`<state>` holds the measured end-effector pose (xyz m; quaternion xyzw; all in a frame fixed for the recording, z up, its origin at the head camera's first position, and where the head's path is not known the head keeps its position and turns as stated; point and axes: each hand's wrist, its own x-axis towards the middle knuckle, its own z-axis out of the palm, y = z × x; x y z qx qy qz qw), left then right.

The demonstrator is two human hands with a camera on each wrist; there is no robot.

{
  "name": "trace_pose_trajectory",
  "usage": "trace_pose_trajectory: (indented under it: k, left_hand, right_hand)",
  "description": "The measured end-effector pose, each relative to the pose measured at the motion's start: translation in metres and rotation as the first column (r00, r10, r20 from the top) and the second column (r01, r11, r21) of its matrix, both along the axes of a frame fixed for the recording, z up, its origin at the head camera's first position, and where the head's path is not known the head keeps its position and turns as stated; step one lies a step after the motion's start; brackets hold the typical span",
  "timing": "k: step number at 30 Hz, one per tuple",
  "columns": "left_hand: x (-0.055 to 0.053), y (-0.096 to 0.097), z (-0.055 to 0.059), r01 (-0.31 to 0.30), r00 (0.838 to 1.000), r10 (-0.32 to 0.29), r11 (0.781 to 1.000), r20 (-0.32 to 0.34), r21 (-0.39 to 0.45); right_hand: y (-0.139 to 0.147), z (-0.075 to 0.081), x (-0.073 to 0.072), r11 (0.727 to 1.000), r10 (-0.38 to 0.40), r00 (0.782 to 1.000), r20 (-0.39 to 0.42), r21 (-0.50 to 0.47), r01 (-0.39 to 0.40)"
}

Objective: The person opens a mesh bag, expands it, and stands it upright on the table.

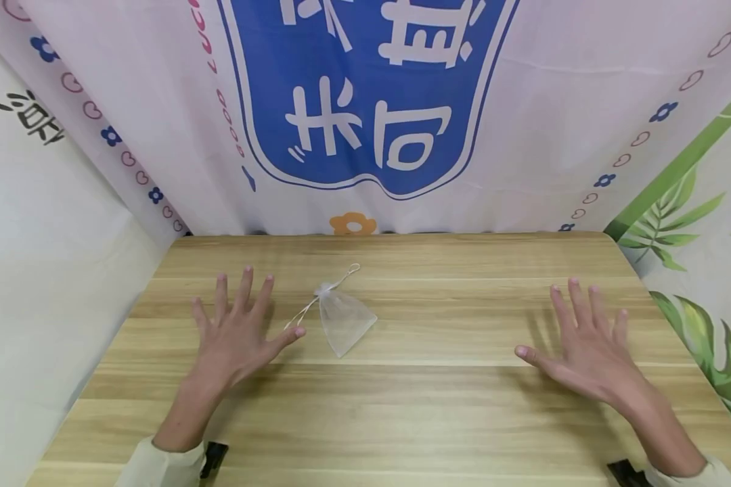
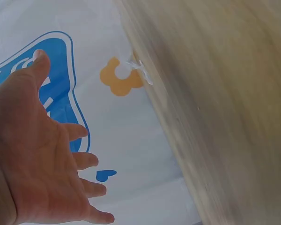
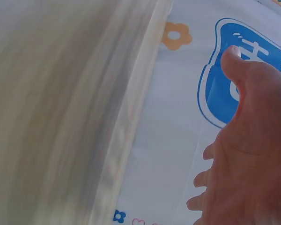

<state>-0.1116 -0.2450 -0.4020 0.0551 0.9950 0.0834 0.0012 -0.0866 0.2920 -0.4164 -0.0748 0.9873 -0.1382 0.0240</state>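
Observation:
A small sheer white drawstring pouch lies on the wooden table, its top gathered and its cords trailing to both sides. To its left, my left hand is spread palm down with the thumb tip near one cord. Far to the right of the pouch, my right hand is likewise spread, fingers pointing to the back edge. Neither hand holds anything. Each wrist view shows its hand with fingers extended, the left hand and the right hand.
A white cloth with a blue printed panel hangs behind the table's back edge. Pale sheeting stands along the left side, and leaf-patterned fabric along the right. A black strap piece sits at the left wrist.

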Motion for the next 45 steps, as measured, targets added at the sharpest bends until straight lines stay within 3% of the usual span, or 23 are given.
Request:
trace_pose_trajectory:
  k: [10, 16, 19, 24, 29, 33, 36, 40, 45]
  left_hand:
    - [0.0, 0.009, 0.004, 0.025, 1.0, -0.026, 0.994, 0.008, 0.106]
    - [0.002, 0.014, 0.004, 0.052, 0.998, -0.057, 0.976, 0.017, 0.21]
    - [0.003, 0.016, 0.004, 0.062, 0.997, -0.071, 0.956, 0.019, 0.288]
    - [0.006, 0.017, 0.003, 0.042, 0.995, -0.075, 0.901, 0.059, 0.432]
    - [0.007, 0.021, 0.002, 0.01, 0.993, -0.068, 0.857, 0.095, 0.515]
    - [0.007, 0.024, 0.001, -0.017, 0.988, -0.079, 0.799, 0.133, 0.601]
    - [0.007, 0.024, -0.001, -0.066, 0.978, -0.085, 0.74, 0.191, 0.67]
    - [0.006, 0.025, -0.003, -0.154, 0.957, -0.094, 0.641, 0.276, 0.752]
    - [0.001, 0.028, -0.007, -0.209, 0.942, -0.116, 0.531, 0.315, 0.821]
  right_hand:
    - [-0.045, 0.014, -0.02, 0.995, 0.074, 0.997, 0.004, -0.06, -0.073]
    - [-0.068, 0.015, -0.027, 0.987, 0.115, 0.993, 0.021, -0.112, -0.112]
    - [-0.077, 0.014, -0.031, 0.981, 0.137, 0.99, 0.03, -0.14, -0.131]
    - [-0.097, 0.011, -0.041, 0.961, 0.214, 0.977, 0.02, -0.183, -0.207]
    - [-0.114, 0.009, -0.049, 0.933, 0.266, 0.964, 0.025, -0.26, -0.251]
    - [-0.127, 0.008, -0.054, 0.91, 0.288, 0.956, 0.049, -0.324, -0.257]
    - [-0.137, 0.007, -0.058, 0.891, 0.312, 0.949, 0.05, -0.362, -0.274]
    - [-0.151, 0.006, -0.065, 0.87, 0.337, 0.941, 0.042, -0.395, -0.294]
    - [-0.169, 0.005, -0.077, 0.854, 0.357, 0.932, 0.057, -0.425, -0.301]
